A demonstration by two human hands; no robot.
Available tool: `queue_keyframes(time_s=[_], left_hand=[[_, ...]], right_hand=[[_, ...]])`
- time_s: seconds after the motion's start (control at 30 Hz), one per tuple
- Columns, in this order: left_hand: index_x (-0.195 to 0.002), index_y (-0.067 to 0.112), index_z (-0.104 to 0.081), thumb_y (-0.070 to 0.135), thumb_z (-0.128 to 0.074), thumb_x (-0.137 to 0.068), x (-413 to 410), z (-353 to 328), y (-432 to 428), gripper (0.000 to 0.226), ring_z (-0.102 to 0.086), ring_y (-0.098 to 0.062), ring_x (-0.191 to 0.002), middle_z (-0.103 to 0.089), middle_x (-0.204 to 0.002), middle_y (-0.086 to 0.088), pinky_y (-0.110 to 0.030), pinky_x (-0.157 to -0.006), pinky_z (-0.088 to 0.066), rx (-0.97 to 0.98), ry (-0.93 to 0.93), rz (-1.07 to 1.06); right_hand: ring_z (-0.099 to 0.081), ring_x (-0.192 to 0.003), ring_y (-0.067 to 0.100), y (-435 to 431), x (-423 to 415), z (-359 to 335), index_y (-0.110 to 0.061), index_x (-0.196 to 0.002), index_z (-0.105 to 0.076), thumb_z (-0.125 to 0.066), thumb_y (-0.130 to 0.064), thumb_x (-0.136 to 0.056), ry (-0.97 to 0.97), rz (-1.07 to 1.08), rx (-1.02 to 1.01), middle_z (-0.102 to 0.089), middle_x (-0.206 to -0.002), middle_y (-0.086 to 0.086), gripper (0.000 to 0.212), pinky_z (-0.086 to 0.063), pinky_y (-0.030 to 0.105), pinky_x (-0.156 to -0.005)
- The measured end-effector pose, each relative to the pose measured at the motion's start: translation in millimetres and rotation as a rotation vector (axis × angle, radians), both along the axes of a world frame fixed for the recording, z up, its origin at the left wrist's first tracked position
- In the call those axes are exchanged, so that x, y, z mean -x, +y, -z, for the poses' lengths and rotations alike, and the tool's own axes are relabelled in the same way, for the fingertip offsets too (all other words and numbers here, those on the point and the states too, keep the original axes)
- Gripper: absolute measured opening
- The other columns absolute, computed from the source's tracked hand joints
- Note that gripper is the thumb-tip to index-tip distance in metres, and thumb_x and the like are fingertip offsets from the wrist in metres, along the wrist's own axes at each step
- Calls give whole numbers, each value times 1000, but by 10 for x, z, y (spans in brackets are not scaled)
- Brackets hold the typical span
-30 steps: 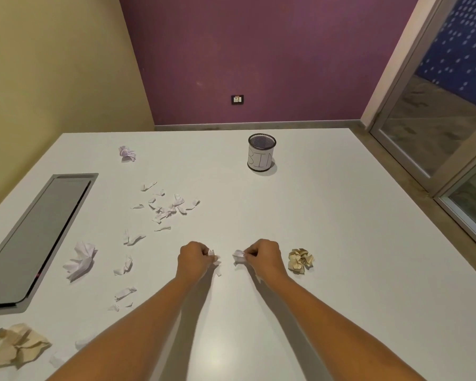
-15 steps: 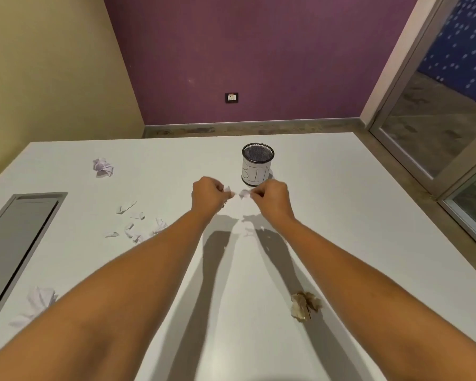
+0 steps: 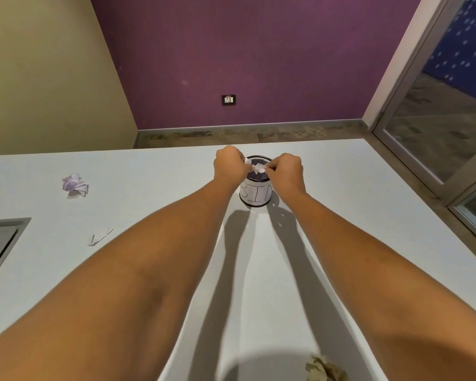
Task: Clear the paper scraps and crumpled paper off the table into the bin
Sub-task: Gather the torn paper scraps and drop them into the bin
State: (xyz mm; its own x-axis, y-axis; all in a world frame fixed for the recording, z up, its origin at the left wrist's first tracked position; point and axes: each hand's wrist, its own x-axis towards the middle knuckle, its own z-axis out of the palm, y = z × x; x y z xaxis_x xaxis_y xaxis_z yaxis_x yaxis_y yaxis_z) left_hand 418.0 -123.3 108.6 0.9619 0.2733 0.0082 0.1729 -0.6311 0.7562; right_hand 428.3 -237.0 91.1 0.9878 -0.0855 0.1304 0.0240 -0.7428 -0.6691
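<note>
Left hand (image 3: pixel 228 166): held above the left rim of the bin (image 3: pixel 256 192); fingers curled in, pinching a small white scrap (image 3: pixel 247 161).
Right hand (image 3: pixel 286 171): above the bin's right rim; fingers curled, pinching a second white scrap (image 3: pixel 259 169) over the bin's mouth.
Scraps: just beside each other between the two hands, clear of the surface (image 3: pixel 149 188).
Bin: small dark mesh cylinder, upright on the surface near its far edge; white label with hand lettering, partly hidden by the right wrist.
Lilac crumpled paper (image 3: pixel 75 184): on the surface, far left, well apart from the bin.
Thin white strip (image 3: pixel 99 237): lying flat, nearer than the lilac ball, left of the left forearm.
Tan crumpled paper (image 3: pixel 324 369): at the bottom edge, between the forearms, partly cut off.
Grey panel (image 3: pixel 0 240): set into the surface at the left edge.
</note>
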Motion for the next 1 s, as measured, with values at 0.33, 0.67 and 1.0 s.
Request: queue_keyframes(time_s=[0.33, 0.67, 1.0], left_hand=[[-86, -5, -68, 16, -70, -80, -123, 158, -93, 22, -59, -26, -73, -70, -87, -22, -37, -79, -53, 81, 25, -33], [-96, -3, -70, 9, -69, -80, 84, 30, -43, 20, -66, -35, -93, -70, -99, -23, -43, -88, -54, 116, 2, -32], [-79, -6, -69, 4, -61, -79, 1012, 484, 289, 14, -66, -37, -83, -71, -82, -25, -39, -79, -55, 143, 14, -135]], right_hand=[[-62, -103, 31, -17, -159, 127, -2, -114, -65, -59, -4, -88, 6, -45, -62, -67, -114, 18, 27, -48, 33, -96], [-63, -102, 27, -65, 33, 84, -3, -107, -68, -57, -2, -88, -70, -25, -75, -68, -112, 14, 22, -48, 29, -92], [-62, -101, 26, -84, 984, 455, -6, -104, -69, -55, -5, -88, 99, -389, 164, -67, -112, 11, 21, -45, 29, -90]])
